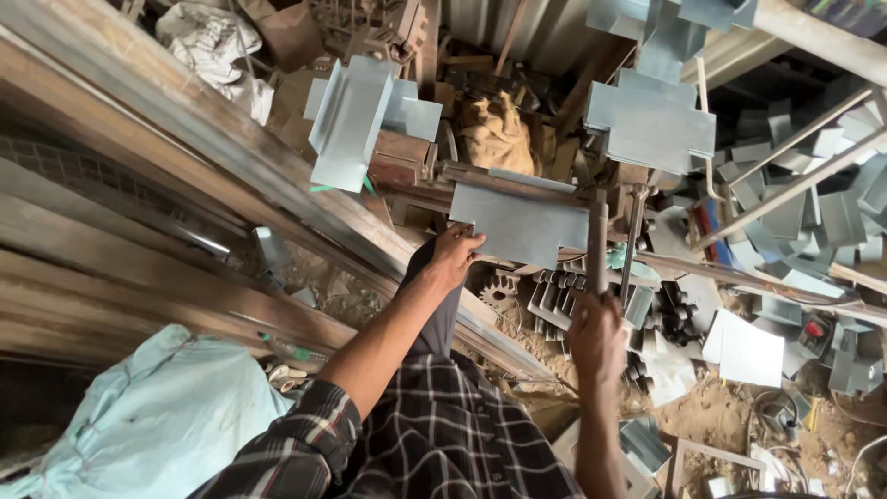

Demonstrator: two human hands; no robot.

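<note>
- I see left hand (455, 251) — fingers pinched on the grey sheet-metal piece (519, 222), lower-left edge.
- Sheet sits in the bending machine (517, 176), centre frame.
- Right hand (596, 334) — fist wrapped round the lever handle (597, 242), just right of it.

Cross-shaped sheet-metal blanks (650, 125) hang far right. A folded metal piece (349, 120) sits far left. A pale blue sack (157, 420) lies near left. Cut pieces (813, 212) pile right.
</note>
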